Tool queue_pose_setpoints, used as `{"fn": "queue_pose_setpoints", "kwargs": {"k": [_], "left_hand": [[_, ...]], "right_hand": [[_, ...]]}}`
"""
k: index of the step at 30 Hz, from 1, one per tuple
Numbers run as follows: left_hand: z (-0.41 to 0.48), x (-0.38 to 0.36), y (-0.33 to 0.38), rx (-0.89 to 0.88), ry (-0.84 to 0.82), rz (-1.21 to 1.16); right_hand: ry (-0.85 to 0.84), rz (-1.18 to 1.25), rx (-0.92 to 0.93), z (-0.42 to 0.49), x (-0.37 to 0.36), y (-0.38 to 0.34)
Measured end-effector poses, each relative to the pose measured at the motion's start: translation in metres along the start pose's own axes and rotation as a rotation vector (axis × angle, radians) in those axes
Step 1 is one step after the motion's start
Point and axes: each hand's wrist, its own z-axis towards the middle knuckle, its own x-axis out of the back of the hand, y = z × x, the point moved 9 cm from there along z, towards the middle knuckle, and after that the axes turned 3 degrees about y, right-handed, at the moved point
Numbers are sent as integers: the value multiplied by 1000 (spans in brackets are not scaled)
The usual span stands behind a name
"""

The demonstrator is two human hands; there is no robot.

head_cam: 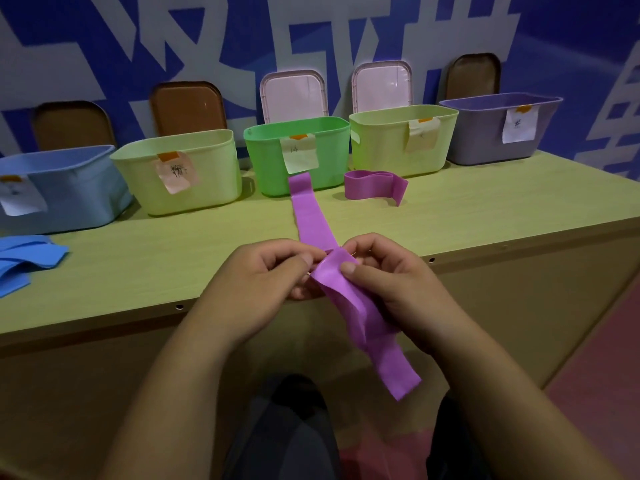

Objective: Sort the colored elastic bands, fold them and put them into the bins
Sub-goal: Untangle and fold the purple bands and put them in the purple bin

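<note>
At the left edge of the frame a heap of blue elastic bands (24, 261) lies on the yellow-green surface (156, 251). Along the back of the surface five labelled bins stand in a row: a light blue bin (76, 192), a pale green bin (211, 168), a bright green bin (266, 161), a second pale green bin (381, 150) and a grey-purple bin (481, 133) at the upper right. Lids (188, 105) lean on the wall behind them.

In the lower middle the left hand (256, 282) pinches a purple elastic band (346, 292), its fingers (304, 259) clenched on the band's edge. The band's far end lies just before the bright green bin. The band crosses the surface to the hands and hangs over the front edge. The right hand (391, 289) grasps the same band, thumb on top. A folded purple band (374, 187) lies before the second pale green bin.
</note>
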Motion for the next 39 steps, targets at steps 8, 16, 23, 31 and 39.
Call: {"fn": "queue_pose_setpoints", "kwargs": {"k": [8, 16, 23, 31, 39], "left_hand": [[6, 3, 12, -43, 49, 50], [8, 11, 44, -204, -4, 270], [7, 21, 83, -391, 1, 445], [9, 26, 127, -466, -42, 425], [10, 44, 152, -493, -18, 376]], "right_hand": [[-3, -20, 37, -4, -9, -1], [42, -235, 121, -5, -4, -5], [60, -461, 183, -9, -1, -26], [-119, -378, 227, 5, -33, -56], [-236, 12, 113, 11, -72, -68]]}}
